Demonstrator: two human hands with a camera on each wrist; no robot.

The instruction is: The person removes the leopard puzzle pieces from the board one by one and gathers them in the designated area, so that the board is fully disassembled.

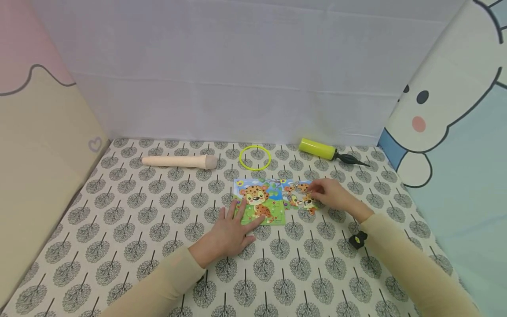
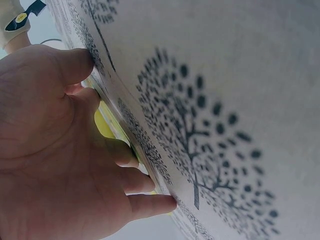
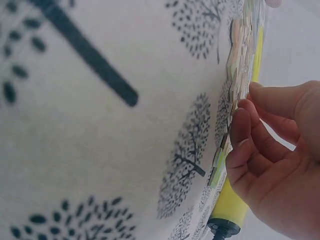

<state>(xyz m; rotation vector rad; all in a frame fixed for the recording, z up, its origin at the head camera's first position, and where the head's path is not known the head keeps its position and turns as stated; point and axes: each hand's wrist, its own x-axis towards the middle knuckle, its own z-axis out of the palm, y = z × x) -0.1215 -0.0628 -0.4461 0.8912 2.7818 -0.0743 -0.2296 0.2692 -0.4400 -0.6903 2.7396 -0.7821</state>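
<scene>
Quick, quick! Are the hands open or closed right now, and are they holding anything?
Left hand: open, fingers spread at the leopard picture.
Right hand: fingers bent at the puzzle pieces; cannot tell whether it pinches one.

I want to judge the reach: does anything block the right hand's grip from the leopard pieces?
Nothing visible does: the right hand's grip is at the leopard pieces. The yellow pump lies farther back, out of the way.
</scene>
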